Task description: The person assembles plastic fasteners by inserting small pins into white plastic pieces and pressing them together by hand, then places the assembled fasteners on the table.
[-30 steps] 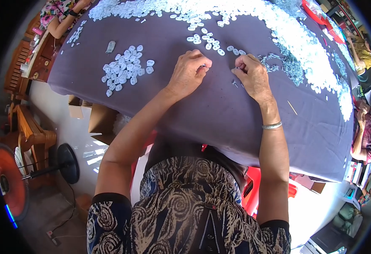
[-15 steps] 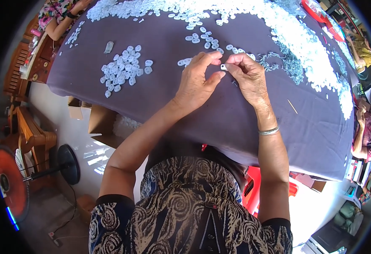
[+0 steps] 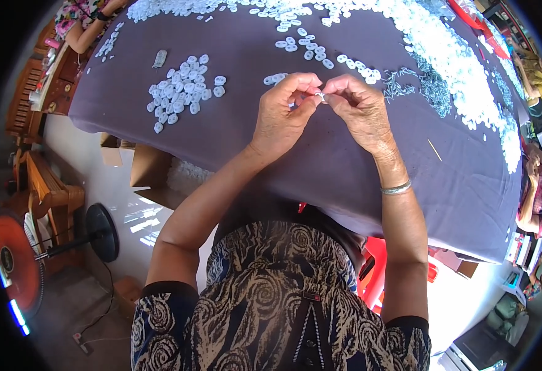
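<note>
Between my hands is a small white plastic piece (image 3: 321, 96), mostly hidden by the fingertips. My left hand (image 3: 283, 117) pinches it from one side with thumb and forefinger. The thumb and fingers of my right hand (image 3: 362, 117) close on its other side, and a metal bangle circles that wrist. Just beyond the hands lie loose white oval pieces (image 3: 311, 49) with small dark openings. More of them are heaped in a pile (image 3: 181, 89) to the left. Small dark metal parts (image 3: 431, 93), thin and pin-like, lie to the right of my right hand.
A dark cloth (image 3: 234, 133) covers the table. A large bank of white pieces (image 3: 462, 93) runs along its far and right sides. A thin stick (image 3: 435, 149) lies at right. An open cardboard box (image 3: 153, 173) and a fan (image 3: 17, 263) stand at left. Other people sit around the table.
My left hand has moved right and its fingers have closed on the white piece, which only my right hand held before. The view has shifted slightly.
</note>
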`<act>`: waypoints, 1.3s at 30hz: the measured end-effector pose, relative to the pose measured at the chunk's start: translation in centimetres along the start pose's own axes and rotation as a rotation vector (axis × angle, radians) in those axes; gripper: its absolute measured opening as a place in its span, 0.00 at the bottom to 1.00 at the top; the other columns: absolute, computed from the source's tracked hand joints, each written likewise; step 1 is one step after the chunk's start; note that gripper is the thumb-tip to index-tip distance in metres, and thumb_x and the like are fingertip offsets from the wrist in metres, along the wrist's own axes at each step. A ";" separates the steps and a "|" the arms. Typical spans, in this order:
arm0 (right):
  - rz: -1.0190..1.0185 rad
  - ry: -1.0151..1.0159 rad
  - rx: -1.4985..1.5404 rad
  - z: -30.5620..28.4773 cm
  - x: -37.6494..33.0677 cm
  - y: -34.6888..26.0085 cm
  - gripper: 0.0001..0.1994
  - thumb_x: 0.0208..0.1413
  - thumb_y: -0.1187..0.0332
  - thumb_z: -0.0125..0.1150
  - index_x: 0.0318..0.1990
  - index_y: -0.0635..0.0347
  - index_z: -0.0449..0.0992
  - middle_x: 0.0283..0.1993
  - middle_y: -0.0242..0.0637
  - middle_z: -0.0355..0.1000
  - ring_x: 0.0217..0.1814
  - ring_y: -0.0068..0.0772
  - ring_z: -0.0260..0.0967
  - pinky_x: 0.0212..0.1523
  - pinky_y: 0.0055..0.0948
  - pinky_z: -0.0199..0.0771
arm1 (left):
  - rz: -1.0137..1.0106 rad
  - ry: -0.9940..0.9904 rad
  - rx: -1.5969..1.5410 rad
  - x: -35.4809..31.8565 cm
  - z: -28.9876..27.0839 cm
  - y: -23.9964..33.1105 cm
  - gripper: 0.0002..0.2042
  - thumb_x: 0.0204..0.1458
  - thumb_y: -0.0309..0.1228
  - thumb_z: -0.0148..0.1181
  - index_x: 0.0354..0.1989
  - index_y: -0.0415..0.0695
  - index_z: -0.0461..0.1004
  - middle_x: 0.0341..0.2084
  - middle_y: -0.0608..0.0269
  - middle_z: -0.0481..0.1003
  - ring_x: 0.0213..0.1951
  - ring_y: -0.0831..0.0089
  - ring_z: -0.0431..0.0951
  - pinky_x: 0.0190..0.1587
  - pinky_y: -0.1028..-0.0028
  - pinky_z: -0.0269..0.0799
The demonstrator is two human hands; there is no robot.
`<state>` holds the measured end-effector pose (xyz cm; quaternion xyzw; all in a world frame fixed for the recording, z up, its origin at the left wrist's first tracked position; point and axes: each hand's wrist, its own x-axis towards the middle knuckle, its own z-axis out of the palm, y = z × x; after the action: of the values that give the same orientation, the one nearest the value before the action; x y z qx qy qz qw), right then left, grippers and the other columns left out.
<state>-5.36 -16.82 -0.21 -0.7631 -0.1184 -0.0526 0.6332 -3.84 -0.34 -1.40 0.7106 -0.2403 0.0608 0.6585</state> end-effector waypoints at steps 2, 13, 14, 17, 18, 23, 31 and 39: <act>0.010 0.002 0.010 0.1 -0.1 0.1 0.06 0.53 0.82 0.54 0.35 0.62 0.74 0.33 0.24 0.70 0.37 0.13 0.66 0.39 0.16 0.67 | -0.088 0.015 -0.131 -0.3 0.1 0.0 0.12 0.51 0.16 0.57 0.44 0.38 0.72 0.36 0.67 0.74 0.37 0.81 0.74 0.38 0.82 0.71; -0.070 0.067 -0.134 2.3 -0.6 -0.6 0.05 0.54 0.81 0.55 0.35 0.62 0.74 0.31 0.22 0.69 0.34 0.11 0.62 0.37 0.15 0.66 | -0.214 0.046 -0.274 -1.1 -1.3 -1.0 0.12 0.52 0.20 0.58 0.45 0.41 0.71 0.34 0.66 0.74 0.35 0.83 0.74 0.34 0.81 0.70; -0.067 0.065 -0.142 1.9 -0.5 -0.6 0.05 0.54 0.81 0.55 0.35 0.62 0.74 0.31 0.22 0.69 0.34 0.11 0.62 0.37 0.15 0.66 | -0.215 0.048 -0.283 -1.2 -1.3 -1.0 0.12 0.52 0.20 0.58 0.45 0.41 0.71 0.34 0.66 0.74 0.35 0.83 0.74 0.34 0.81 0.70; -0.063 0.216 -0.095 -1.4 0.1 -0.9 0.02 0.53 0.78 0.59 0.33 0.61 0.75 0.28 0.20 0.68 0.30 0.10 0.60 0.31 0.13 0.64 | -0.244 0.017 -0.270 -1.3 -1.0 -0.6 0.12 0.52 0.20 0.57 0.45 0.41 0.70 0.33 0.67 0.74 0.34 0.84 0.73 0.34 0.82 0.70; -0.013 0.270 -0.258 -2.8 0.2 -1.7 0.01 0.53 0.76 0.60 0.32 0.61 0.75 0.25 0.21 0.67 0.29 0.10 0.60 0.30 0.13 0.62 | -0.257 0.002 -0.238 -1.4 -0.9 -0.4 0.12 0.52 0.21 0.57 0.45 0.40 0.70 0.33 0.66 0.74 0.34 0.84 0.73 0.34 0.82 0.69; 0.159 0.269 -0.535 -8.0 -0.1 -0.5 0.03 0.52 0.73 0.60 0.32 0.62 0.76 0.24 0.22 0.67 0.27 0.11 0.59 0.29 0.16 0.60 | -0.288 -0.024 -0.219 -1.5 -0.4 -0.2 0.11 0.53 0.20 0.56 0.45 0.39 0.69 0.32 0.65 0.73 0.34 0.83 0.73 0.36 0.82 0.70; 0.235 0.059 -0.506 -6.5 -1.6 -1.3 0.04 0.50 0.73 0.61 0.31 0.63 0.76 0.24 0.23 0.67 0.26 0.13 0.59 0.28 0.18 0.60 | -0.257 -0.017 -0.174 -1.5 -0.1 -0.3 0.11 0.52 0.20 0.56 0.44 0.38 0.69 0.31 0.64 0.73 0.34 0.82 0.73 0.39 0.81 0.70; 0.118 -0.036 -0.761 -4.6 -1.4 -1.4 0.04 0.45 0.75 0.61 0.28 0.66 0.74 0.23 0.34 0.67 0.24 0.22 0.64 0.27 0.23 0.64 | -0.217 0.001 -0.174 -1.6 0.0 -1.1 0.12 0.51 0.21 0.57 0.44 0.39 0.70 0.30 0.64 0.74 0.33 0.82 0.73 0.38 0.81 0.70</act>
<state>-6.78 -21.20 1.68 -0.9498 -0.0574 -0.0431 0.3045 -4.82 0.15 -3.05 0.6727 -0.1659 -0.0314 0.7204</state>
